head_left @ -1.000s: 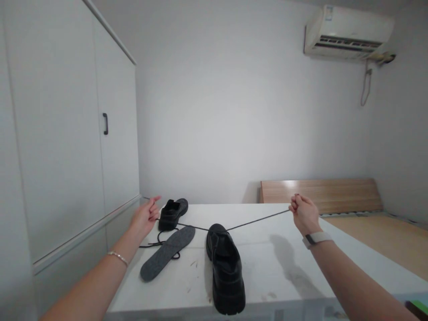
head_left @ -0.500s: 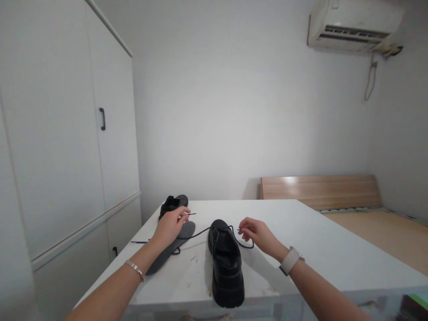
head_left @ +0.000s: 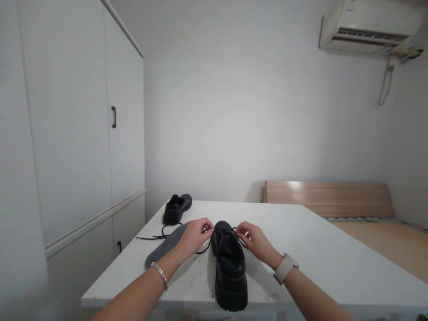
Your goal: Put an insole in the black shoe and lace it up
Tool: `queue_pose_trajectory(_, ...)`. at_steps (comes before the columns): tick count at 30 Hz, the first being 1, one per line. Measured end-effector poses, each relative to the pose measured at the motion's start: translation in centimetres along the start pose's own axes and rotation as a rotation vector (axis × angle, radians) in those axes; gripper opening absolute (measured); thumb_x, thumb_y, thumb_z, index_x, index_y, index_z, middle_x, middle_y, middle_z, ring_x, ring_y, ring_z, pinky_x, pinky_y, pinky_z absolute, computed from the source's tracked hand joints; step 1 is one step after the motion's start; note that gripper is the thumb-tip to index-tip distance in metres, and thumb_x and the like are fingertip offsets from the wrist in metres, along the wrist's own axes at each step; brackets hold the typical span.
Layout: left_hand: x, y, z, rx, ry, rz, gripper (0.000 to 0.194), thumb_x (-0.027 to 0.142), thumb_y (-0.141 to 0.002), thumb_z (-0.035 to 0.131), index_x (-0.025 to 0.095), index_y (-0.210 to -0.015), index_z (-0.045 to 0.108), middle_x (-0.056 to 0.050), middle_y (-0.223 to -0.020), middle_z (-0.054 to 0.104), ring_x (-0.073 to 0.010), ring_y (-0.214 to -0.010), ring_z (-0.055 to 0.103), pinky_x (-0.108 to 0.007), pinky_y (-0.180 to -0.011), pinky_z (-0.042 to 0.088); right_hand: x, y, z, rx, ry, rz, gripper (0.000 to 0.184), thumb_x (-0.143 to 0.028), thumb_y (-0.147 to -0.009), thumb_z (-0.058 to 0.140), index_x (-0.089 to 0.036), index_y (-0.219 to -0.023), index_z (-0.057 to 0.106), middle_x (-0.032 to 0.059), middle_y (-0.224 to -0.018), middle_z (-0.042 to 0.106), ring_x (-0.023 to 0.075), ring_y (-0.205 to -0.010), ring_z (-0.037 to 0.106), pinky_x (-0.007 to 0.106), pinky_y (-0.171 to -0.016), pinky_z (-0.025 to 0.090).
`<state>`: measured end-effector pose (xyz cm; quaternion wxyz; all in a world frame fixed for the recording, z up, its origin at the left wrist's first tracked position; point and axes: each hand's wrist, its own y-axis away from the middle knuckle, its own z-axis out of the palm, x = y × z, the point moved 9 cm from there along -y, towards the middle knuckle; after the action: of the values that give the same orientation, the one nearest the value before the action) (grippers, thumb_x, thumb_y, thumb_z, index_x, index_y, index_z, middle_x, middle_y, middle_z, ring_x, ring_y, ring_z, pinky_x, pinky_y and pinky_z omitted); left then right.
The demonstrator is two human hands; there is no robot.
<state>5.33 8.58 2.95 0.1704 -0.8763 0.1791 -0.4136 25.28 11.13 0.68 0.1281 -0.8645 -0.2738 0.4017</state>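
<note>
A black leather shoe (head_left: 230, 267) stands on the white table (head_left: 321, 258), its heel toward me. My left hand (head_left: 195, 235) pinches one end of its black lace (head_left: 204, 247) at the left of the shoe's front. My right hand (head_left: 253, 240) pinches the other end at the right. Both hands sit close against the shoe, fingers closed. The lace hangs slack in a loop under my left hand.
A grey insole (head_left: 163, 248) lies left of the shoe. A second black shoe (head_left: 177, 208) with a loose lace (head_left: 157, 234) sits at the table's far left corner. A white wardrobe (head_left: 67, 133) stands at left, a wooden bed frame (head_left: 331, 198) behind.
My hands, stretched wide apart with the lace taut a second ago, have come together at the shoe's front. The lace is now slack.
</note>
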Motion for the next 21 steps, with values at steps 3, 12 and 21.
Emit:
queue_pose_trajectory(3,-0.9,0.1,0.5,0.018,0.053,-0.031,0.016,0.026,-0.082,0.059,0.014,-0.083,0.069,-0.006,-0.076,0.070,-0.0177,-0.071,0.062,-0.027,-0.068,0.044,0.0,0.0,0.0,0.005,0.001,-0.019,0.012,-0.022,-0.088,0.055,-0.016,-0.087,0.066,0.0067,-0.089,0.066,0.0187,-0.084,0.060,0.031,-0.074,0.047)
queue_pose_trajectory(12,-1.8,0.6,1.0,0.011,0.103,-0.040,0.011,0.021,-0.079,0.059,0.014,-0.078,0.067,-0.005,-0.074,0.069,-0.0171,-0.071,0.063,-0.025,-0.068,0.043,0.0,0.2,-0.2,0.025,0.008,-0.017,0.010,-0.021,-0.088,0.056,-0.016,-0.086,0.065,0.0060,-0.088,0.065,0.0182,-0.083,0.059,0.031,-0.075,0.047)
queue_pose_trajectory(21,-1.6,0.4,1.8,-0.011,0.059,-0.024,0.011,0.018,-0.082,0.059,0.014,-0.081,0.069,-0.004,-0.075,0.071,-0.0171,-0.072,0.064,-0.025,-0.067,0.044,-0.5,0.1,-0.3,0.040,0.039,-0.031,0.009,-0.019,-0.088,0.057,-0.017,-0.085,0.065,0.0058,-0.088,0.064,0.0183,-0.083,0.058,0.030,-0.075,0.046)
